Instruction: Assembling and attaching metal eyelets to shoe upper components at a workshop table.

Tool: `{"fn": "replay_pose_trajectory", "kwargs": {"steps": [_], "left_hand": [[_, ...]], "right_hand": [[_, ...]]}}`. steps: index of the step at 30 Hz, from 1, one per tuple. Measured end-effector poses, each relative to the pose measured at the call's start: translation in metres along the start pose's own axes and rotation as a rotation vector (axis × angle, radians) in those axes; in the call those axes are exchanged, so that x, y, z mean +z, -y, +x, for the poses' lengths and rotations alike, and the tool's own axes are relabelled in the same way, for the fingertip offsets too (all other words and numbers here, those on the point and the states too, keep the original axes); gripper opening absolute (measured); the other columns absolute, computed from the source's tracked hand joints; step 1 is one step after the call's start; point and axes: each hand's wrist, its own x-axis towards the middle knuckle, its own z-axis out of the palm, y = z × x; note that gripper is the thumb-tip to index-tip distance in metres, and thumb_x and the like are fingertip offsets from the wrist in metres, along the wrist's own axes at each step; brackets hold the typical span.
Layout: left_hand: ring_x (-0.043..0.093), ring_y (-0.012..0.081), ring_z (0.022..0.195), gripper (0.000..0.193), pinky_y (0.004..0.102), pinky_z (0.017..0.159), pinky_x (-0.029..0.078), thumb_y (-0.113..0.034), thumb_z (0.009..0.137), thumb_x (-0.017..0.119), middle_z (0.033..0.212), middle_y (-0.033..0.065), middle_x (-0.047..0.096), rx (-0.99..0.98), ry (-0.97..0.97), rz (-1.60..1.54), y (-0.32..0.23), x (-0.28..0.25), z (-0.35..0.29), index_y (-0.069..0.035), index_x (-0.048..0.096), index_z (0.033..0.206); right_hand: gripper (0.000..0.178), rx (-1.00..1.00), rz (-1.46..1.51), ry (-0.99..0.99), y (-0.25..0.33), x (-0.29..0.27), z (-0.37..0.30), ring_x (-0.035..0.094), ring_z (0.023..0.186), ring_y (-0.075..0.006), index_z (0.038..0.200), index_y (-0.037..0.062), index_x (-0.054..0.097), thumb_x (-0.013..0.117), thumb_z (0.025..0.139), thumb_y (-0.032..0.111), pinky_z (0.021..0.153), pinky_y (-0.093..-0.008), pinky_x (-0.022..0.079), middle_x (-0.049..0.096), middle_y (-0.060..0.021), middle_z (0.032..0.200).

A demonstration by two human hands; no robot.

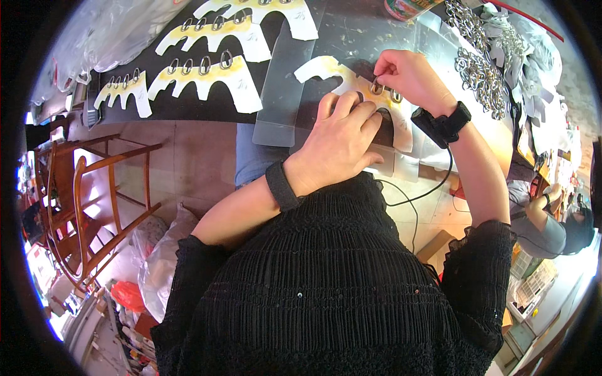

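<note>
A white scalloped cut-out point(323, 66) with yellowish stains lies on a clear plastic sheet before me. Two oval metal rings stand along its edge, one of them a dark silver ring point(396, 96). My right hand point(411, 76) pinches the other metal ring point(377, 88) between thumb and fingertips, against the stained strip. Across the cut-out's middle rests my left hand point(342, 135), fingers bent over it and thumb stretched out to the side. It hides part of the cut-out. Similar white cut-outs point(241, 88) with several rings each lie to the left.
Heaped metal chains point(480, 81) lie at the right of the table. Clear plastic bags point(94, 37) crowd the far left. A wooden chair point(103, 207) stands left on the floor. A black cable point(433, 193) hangs from my right wrist device. Another person point(542, 219) sits at right.
</note>
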Motion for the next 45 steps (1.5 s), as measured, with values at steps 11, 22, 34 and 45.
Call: {"fn": "replay_pose_trajectory", "kwargs": {"steps": [11, 22, 34, 45], "left_hand": [[0.035, 0.0302, 0.111, 0.058, 0.0435, 0.093, 0.025, -0.032, 0.062, 0.070, 0.122, 0.0138, 0.042, 0.010, 0.037, -0.047, -0.003, -0.001, -0.009, -0.002, 0.052, 0.107], [0.035, 0.0313, 0.112, 0.057, 0.0433, 0.093, 0.026, -0.030, 0.062, 0.070, 0.127, 0.0152, 0.038, 0.034, 0.040, -0.033, -0.007, -0.005, -0.015, -0.002, 0.052, 0.108], [0.037, 0.0296, 0.109, 0.056, 0.0429, 0.090, 0.027, -0.033, 0.063, 0.069, 0.122, 0.0139, 0.042, 0.012, 0.002, 0.032, -0.008, -0.013, -0.004, -0.003, 0.052, 0.108], [0.036, 0.0290, 0.112, 0.058, 0.0431, 0.090, 0.027, -0.033, 0.061, 0.071, 0.117, 0.0106, 0.046, 0.043, -0.008, 0.087, 0.003, -0.001, 0.008, -0.004, 0.051, 0.107]], "right_hand": [[0.010, 0.009, -0.075, 0.005, 0.002, 0.000, 0.000, 0.057, 0.062, -0.0149, 0.079, -0.0020, 0.057, 0.061, 0.071, 0.002, 0.058, -0.0267, 0.046, 0.059, -0.0088, 0.066], [0.009, 0.024, -0.116, -0.021, 0.004, 0.002, -0.001, 0.058, 0.062, -0.0162, 0.077, -0.0016, 0.058, 0.061, 0.070, 0.002, 0.059, -0.0272, 0.046, 0.060, -0.0100, 0.066], [0.007, 0.025, -0.076, -0.044, 0.002, 0.004, 0.000, 0.058, 0.067, -0.0287, 0.071, 0.0014, 0.058, 0.058, 0.064, 0.004, 0.061, -0.0347, 0.046, 0.059, -0.0137, 0.069], [0.009, -0.024, -0.179, -0.066, 0.000, 0.005, -0.001, 0.061, 0.062, -0.0207, 0.075, 0.0002, 0.059, 0.062, 0.067, 0.005, 0.058, -0.0289, 0.047, 0.061, -0.0115, 0.067]]}}
